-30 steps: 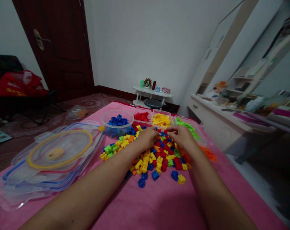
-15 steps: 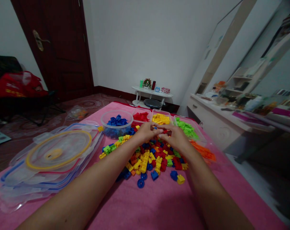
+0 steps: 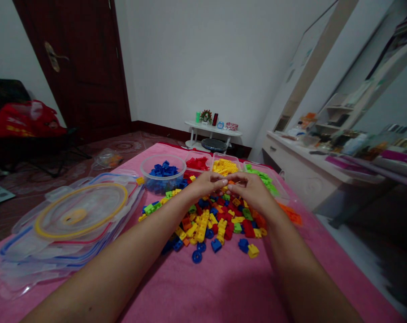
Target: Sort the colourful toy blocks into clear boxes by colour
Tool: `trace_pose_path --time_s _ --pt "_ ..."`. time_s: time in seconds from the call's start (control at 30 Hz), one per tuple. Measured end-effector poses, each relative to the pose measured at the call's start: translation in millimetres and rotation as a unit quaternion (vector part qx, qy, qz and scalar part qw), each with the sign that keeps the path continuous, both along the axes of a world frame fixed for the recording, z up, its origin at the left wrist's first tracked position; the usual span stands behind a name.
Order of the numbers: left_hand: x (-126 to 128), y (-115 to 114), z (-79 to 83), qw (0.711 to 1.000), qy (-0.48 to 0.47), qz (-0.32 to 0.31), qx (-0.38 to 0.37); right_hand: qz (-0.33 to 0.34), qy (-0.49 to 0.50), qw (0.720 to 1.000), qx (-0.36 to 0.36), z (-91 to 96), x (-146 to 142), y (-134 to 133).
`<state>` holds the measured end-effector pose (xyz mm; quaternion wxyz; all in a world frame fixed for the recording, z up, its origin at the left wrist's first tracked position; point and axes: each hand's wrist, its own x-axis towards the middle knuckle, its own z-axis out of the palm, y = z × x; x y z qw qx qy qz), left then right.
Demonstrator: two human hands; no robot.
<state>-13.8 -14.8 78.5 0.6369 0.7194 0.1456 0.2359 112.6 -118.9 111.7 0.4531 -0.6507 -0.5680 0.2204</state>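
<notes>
My left hand (image 3: 207, 185) and my right hand (image 3: 251, 188) meet fingertip to fingertip above a mixed pile of plastic building blocks (image 3: 220, 215). A small orange building block (image 3: 231, 182) shows between the two sets of fingers, which are closed around it; its exact shape is mostly hidden. Beyond the hands stand a round tub (image 3: 149, 180) of blue blocks, a clear box of red blocks (image 3: 197, 163), one of yellow blocks (image 3: 225, 167) and one of green blocks (image 3: 262, 178). Orange pieces (image 3: 291, 214) lie past my right wrist.
Clear lids (image 3: 82, 211) with coloured rims are stacked on the pink cloth (image 3: 197, 291) at the left. Loose wheels (image 3: 197, 257) and blocks lie at the pile's near edge. A cluttered white dresser (image 3: 291, 157) stands to the right, a low white stand (image 3: 213, 128) by the wall.
The fingertips have drawn slightly apart, and the orange block between them now shows. My right hand has shifted a little to the right. The containers stay where they were.
</notes>
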Motion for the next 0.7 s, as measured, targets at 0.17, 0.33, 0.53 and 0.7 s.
trace_pose_path --time_s 0.17,0.33,0.53,0.7 --pt "1 6 -4.3 0.998 0.004 0.055 -0.022 -0.027 -0.096 0.995 -0.027 -4.3 12 0" --pt "3 5 -5.1 0.997 0.014 0.076 -0.018 -0.059 -0.206 0.977 -0.005 -7.4 10 2" --pt "0 7 -5.4 0.998 0.046 0.042 0.004 0.010 -0.208 0.978 -0.015 -3.4 0 -2" --pt "-6 15 1.3 0.989 0.025 0.141 0.027 0.048 -0.185 0.970 -0.150 -5.0 13 -6"
